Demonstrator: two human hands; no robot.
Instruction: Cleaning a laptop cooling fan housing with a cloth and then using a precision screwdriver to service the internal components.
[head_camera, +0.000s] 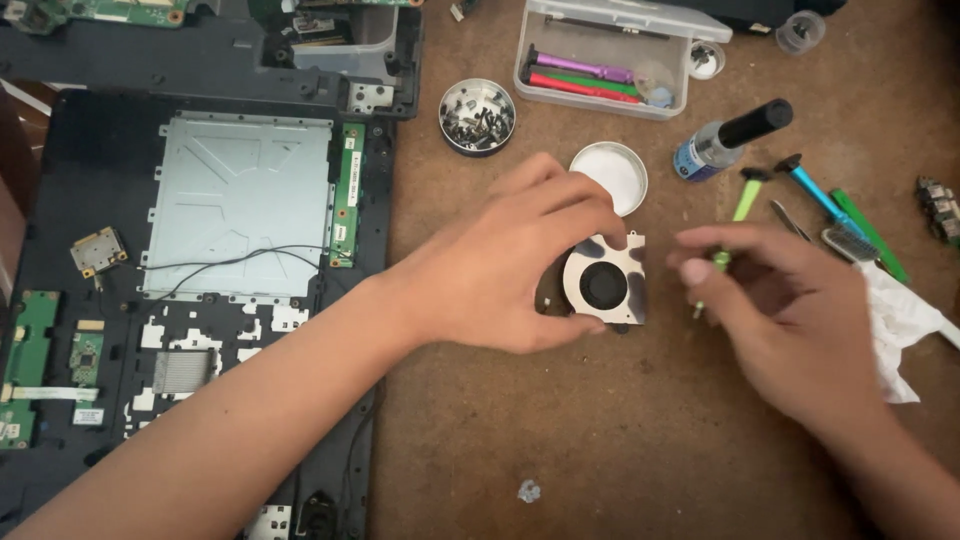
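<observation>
Nearest the camera, two bare forearms are stretched over a brown counter (620, 430). A small laptop cooling fan (604, 284), metal-cased with a black round rotor, is pinched at its left edge by the left hand (500, 275), thumb below and fingers curled over its top. Just right of the fan, a green-handled screwdriver (738, 215) is gripped by the right hand (775, 310), its fingers closed narrowly about the shaft. At the left, an opened laptop chassis (200, 300) is laid out, with a grey metal plate and green circuit boards exposed. Farther off, a round tin of screws (477, 116), a white lid (610, 175), a clear tool box (600, 65) and a small dark-capped bottle (730, 140) are seen.
</observation>
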